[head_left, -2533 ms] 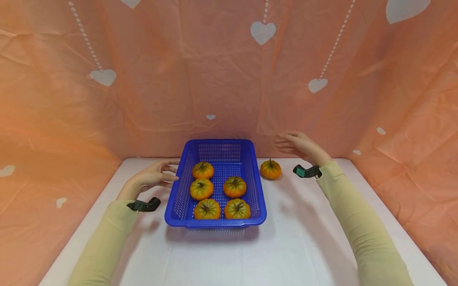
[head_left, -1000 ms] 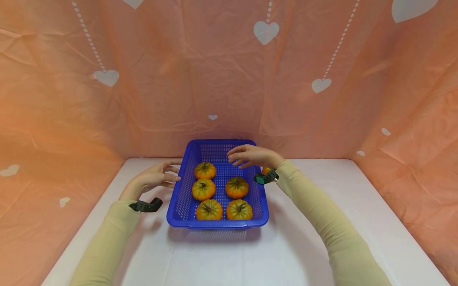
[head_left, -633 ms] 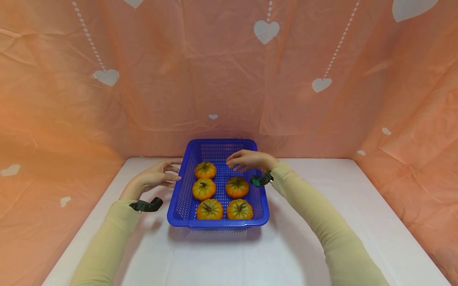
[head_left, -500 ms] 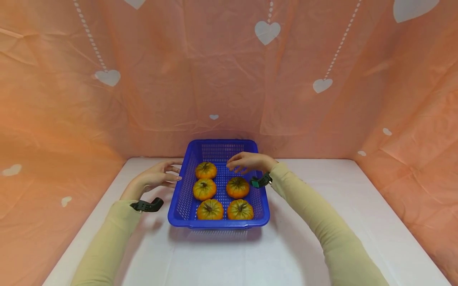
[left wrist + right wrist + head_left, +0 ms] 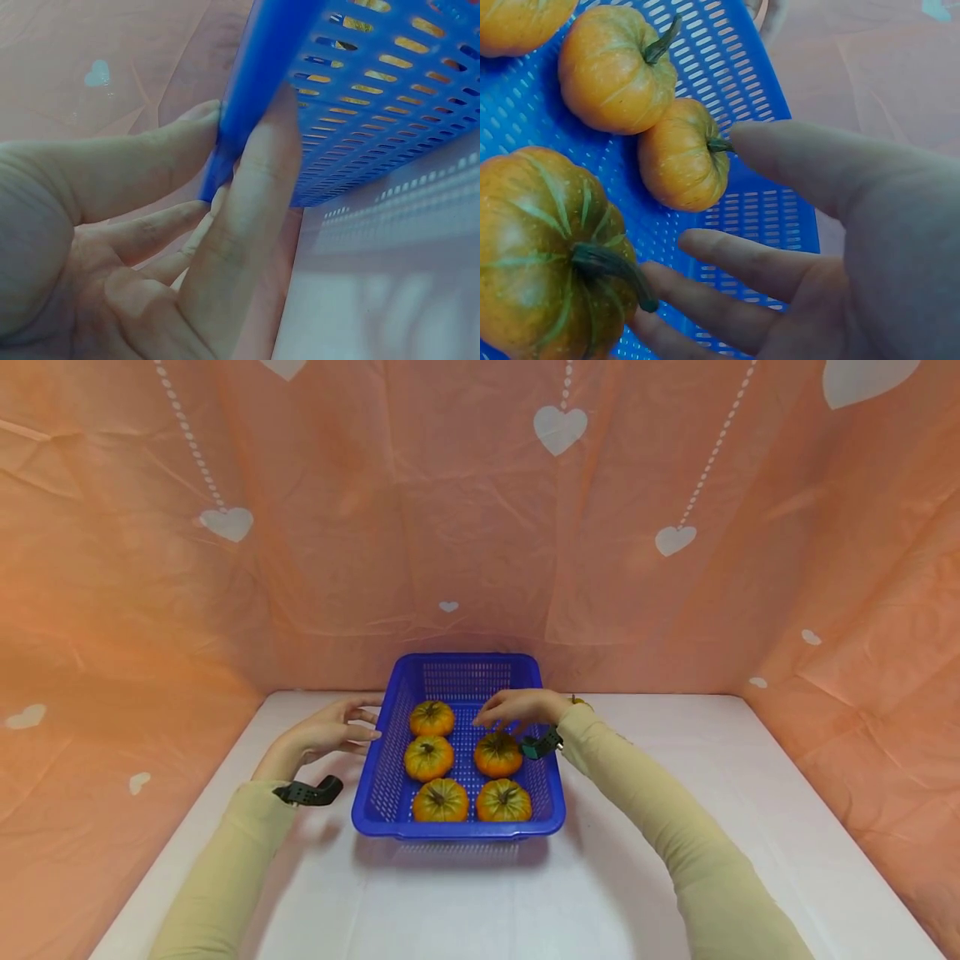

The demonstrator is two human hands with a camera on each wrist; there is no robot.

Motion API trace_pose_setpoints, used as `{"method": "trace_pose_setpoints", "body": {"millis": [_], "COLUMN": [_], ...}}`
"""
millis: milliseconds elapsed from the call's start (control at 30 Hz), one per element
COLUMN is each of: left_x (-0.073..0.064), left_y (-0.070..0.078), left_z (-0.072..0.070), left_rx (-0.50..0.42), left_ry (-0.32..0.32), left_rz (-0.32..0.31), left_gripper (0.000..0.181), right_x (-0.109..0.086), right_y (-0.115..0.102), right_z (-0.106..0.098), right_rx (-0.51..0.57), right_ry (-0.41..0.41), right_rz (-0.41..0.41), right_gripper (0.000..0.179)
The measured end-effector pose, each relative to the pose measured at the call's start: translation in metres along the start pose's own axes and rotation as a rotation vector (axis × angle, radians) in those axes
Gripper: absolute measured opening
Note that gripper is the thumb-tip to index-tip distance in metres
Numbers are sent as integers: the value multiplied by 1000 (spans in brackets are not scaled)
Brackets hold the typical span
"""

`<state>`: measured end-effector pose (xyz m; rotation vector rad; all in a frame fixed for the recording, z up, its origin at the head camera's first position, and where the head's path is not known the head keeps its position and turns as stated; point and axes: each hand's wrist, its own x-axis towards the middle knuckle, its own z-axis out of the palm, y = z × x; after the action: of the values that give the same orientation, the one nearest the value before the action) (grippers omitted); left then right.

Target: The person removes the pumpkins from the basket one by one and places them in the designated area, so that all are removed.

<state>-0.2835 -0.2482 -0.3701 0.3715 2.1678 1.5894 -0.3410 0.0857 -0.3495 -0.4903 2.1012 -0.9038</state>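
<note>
A blue plastic basket point(image 5: 457, 829) with slotted walls holds several small orange-green pumpkins. My left hand point(image 5: 322, 729) pinches its left rim; in the left wrist view the thumb point(image 5: 150, 169) lies on one side of the rim and a finger point(image 5: 244, 225) on the other. My right hand point(image 5: 521, 706) is inside the basket's outline, just behind the right-hand pumpkin point(image 5: 498, 762). In the right wrist view its fingers are spread and hold nothing, with fingertips close by that pumpkin's stem point(image 5: 615, 271). Two more pumpkins point(image 5: 615, 71) touch each other farther off.
Outside the basket on the right, one pumpkin point(image 5: 578, 701) shows only a sliver behind the right wrist. The white table point(image 5: 450, 910) meets a peach curtain point(image 5: 465, 527) with white hearts at the back and sides. Each wrist wears a black strap mount point(image 5: 309, 791).
My right hand has come from right of the basket to over it, then sunk lower toward the right-hand pumpkin. The outside pumpkin is now mostly covered by the arm. The left hand keeps its place.
</note>
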Motion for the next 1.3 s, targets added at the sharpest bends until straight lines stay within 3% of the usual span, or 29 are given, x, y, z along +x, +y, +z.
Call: {"method": "trace_pose_setpoints", "body": {"millis": [533,1300], "left_x": [0,0], "left_y": [-2,0], "left_z": [2,1], "left_rx": [-19,-4], "left_ry": [10,6], "left_rz": [-25,-4], "left_gripper": [70,72], "right_x": [4,9], "right_y": [0,0], "right_z": [2,5], "right_rx": [-78,-152], "right_ry": [-23,-74], "right_rz": [103,125], "right_gripper": [46,57]}}
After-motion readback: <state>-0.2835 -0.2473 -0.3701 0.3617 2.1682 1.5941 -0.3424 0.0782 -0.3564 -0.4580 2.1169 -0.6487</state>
